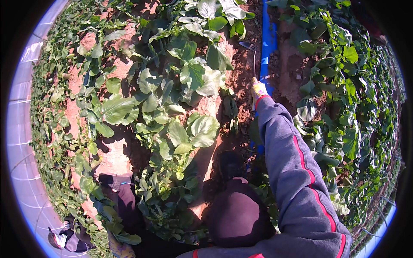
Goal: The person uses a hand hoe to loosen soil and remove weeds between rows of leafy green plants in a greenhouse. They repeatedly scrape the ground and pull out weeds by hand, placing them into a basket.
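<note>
My right hand (258,89), in a patterned glove, grips a small hand hoe (255,63) with a thin metal shank. Its blade lies over loose reddish soil (242,82) in the furrow, just left of a blue flat hose (266,48). At the bottom left rim, part of my left hand (122,248) shows in a similar glove. Broad green leaves (125,238) lie right against it; its fingers are hidden, so I cannot tell whether it holds them. Leafy plants (196,132) grow on the raised bed left of the furrow.
My bent knee (240,211) and dark boot (230,164) are in the furrow; my other leg (126,200) stands left, among plants. More leafy rows (350,129) grow to the right. Another person (69,240) is at the lower left, near clear plastic sheeting (24,129).
</note>
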Action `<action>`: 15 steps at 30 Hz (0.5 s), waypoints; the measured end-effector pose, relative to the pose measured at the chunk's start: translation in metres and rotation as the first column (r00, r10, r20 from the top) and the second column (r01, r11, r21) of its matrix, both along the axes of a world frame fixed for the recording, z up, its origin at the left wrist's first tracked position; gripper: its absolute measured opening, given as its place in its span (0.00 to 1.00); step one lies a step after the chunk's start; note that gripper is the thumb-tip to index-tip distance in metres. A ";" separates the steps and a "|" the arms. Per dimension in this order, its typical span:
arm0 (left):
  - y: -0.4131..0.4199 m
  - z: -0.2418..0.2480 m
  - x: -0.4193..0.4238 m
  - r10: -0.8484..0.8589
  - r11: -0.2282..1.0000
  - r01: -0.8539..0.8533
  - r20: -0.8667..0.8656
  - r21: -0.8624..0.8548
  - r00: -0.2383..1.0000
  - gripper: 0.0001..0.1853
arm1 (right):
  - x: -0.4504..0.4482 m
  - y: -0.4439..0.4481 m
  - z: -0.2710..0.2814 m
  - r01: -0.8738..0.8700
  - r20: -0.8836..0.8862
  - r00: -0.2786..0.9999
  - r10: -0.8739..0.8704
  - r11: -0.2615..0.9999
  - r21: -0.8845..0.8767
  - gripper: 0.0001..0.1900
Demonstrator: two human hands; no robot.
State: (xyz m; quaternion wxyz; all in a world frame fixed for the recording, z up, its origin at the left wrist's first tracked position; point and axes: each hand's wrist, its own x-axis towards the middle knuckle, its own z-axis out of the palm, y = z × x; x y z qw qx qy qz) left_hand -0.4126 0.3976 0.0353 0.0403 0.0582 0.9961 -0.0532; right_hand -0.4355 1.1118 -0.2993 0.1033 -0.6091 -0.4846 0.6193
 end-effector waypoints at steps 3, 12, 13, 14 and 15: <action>-0.018 0.000 0.004 -0.049 0.999 0.049 -0.026 0.020 0.998 0.34 | 0.027 -0.014 -0.026 -0.031 -0.144 0.990 0.002 0.979 -0.201 0.19; -0.016 0.000 0.001 0.016 1.000 -0.016 0.019 0.010 1.000 0.33 | 0.063 -0.065 -0.071 -0.161 0.195 0.968 0.159 0.987 -0.007 0.15; -0.021 -0.009 -0.004 0.018 0.999 -0.019 0.030 0.044 0.999 0.33 | 0.081 -0.081 -0.066 -0.101 0.124 0.987 0.100 0.995 0.006 0.17; -0.033 -0.002 0.003 0.048 0.997 -0.049 0.019 0.053 0.999 0.33 | 0.081 -0.111 -0.060 -0.072 0.024 0.997 0.072 0.997 -0.001 0.20; -0.032 0.018 0.015 0.069 0.995 -0.069 0.006 0.072 0.998 0.33 | 0.083 -0.151 -0.042 -0.198 0.129 0.966 0.225 0.961 -0.194 0.22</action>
